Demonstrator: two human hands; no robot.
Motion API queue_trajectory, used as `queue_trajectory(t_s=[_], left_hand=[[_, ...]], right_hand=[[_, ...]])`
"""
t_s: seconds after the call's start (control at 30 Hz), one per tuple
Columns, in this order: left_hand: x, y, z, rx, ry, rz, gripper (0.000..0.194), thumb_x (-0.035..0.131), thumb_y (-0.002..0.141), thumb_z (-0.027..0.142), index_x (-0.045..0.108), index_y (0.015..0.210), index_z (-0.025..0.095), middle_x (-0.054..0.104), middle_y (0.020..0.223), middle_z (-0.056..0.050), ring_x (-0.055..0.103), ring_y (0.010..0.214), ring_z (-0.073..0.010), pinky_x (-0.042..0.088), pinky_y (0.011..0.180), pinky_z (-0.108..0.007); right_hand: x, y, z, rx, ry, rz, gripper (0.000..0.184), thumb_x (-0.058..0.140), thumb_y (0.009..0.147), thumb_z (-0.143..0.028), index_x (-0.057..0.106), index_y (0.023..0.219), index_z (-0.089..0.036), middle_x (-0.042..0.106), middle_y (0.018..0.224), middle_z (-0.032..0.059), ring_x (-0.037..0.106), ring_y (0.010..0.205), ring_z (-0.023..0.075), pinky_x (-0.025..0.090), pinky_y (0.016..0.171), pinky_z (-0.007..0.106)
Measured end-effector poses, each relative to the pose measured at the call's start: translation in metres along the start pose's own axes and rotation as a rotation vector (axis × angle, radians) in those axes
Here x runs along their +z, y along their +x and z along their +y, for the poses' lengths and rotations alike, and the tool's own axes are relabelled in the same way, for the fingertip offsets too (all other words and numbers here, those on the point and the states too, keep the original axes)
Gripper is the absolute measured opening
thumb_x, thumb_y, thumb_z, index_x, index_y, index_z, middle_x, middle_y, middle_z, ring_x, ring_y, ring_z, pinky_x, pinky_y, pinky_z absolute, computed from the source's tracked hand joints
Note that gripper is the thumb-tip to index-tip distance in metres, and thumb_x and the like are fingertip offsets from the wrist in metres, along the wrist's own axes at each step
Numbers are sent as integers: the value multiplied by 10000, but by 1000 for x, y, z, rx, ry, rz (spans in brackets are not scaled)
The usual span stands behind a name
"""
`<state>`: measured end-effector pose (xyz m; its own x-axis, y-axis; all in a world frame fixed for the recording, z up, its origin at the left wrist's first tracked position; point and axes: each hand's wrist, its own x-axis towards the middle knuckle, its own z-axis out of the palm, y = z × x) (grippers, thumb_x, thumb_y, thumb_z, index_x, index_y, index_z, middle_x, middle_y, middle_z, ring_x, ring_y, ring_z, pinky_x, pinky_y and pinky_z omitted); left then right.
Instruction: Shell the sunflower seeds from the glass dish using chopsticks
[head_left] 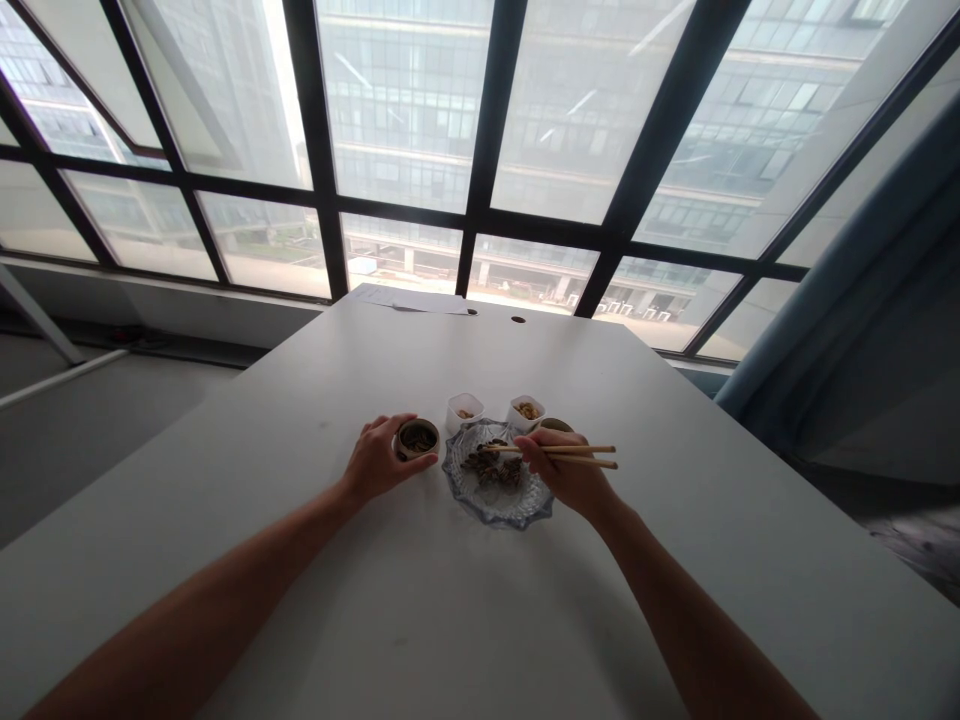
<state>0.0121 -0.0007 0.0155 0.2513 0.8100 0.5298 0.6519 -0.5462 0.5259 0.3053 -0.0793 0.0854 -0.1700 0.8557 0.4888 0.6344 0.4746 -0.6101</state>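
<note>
My left hand (381, 455) is wrapped round a small round cup (418, 438) with dark pieces inside, standing on the table. In my right hand (564, 470) is a pair of chopsticks (589, 455), their tips over a scalloped glass bowl (495, 518). Dark and brownish small pieces (499, 470) lie heaped in this bowl; they look like seeds or nuts, but I cannot tell the kind. One dark piece seems to be at the chopstick tips. Behind my right hand a second round container (556, 425) is partly hidden.
Two white cups stand behind the glass bowl, the left cup (465, 408) and the right cup (526, 410), both with small brownish pieces inside. White paper (420, 300) lies at the far end of the white table (375, 620). A blue curtain (840, 290) hangs at the right.
</note>
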Motion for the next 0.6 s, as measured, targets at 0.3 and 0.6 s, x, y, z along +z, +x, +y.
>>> queue_trajectory(t_s=[0.3,0.6], left_hand=[[2,0,-3,-13,4,0,644,789,696,583,654,1203,211,718,1098,-111,673,1022,-308,500,981,-480],[1,1,-1,-26,4,-17,643,787,692,585,654,1200,214,724,1096,-110,674,1037,-317,490,999,-496]], right_hand=[[1,-1,5,-16,32,-20,425,538,981,-473,621,665,-202,619,542,19,560,480,139,424,483,255],[7,-2,4,146,154,65,490,557,931,-601,597,634,-214,623,524,30,567,428,150,430,424,264]])
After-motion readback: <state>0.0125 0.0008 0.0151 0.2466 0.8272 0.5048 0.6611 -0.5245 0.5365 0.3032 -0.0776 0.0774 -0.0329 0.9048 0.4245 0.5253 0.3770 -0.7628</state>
